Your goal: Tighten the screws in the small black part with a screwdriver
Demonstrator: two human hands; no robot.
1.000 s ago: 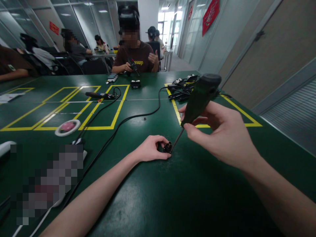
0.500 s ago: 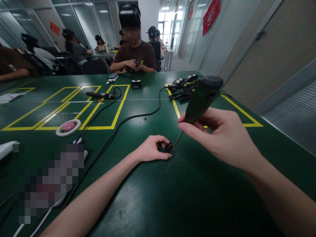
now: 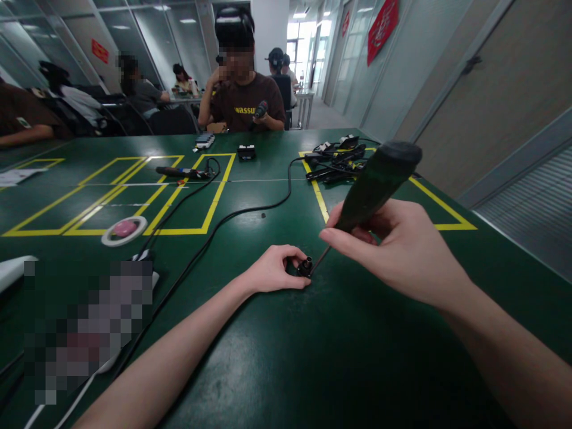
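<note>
Through the head camera I have the small black part [image 3: 305, 267] low on the green table [image 3: 250, 369], near the middle of the view, with its round metal-looking stub pointing up. My left hand [image 3: 277, 269] lies beside it, thumb on the near side and fingers on the far side, pinching it against the tabletop. My right hand [image 3: 393, 244] grips the screwdriver [image 3: 379, 185] by the lower end of its handle, the butt standing free above the fingers. The shaft slants down leftward, and its tip meets the part's right edge; I cannot tell whether it sits in a slot.

To work this well, I judge, the left pinch should be firm and low so the part cannot twist, with thumb and fingertips clear of the tip in case it slips. I would line the shaft up with whatever it engages before adding force, as a slanted blade may ride out. With no palm behind the butt, I would press lightly and turn in short, even strokes. The black cable [image 3: 232, 214] runs well clear of the tip.
</note>
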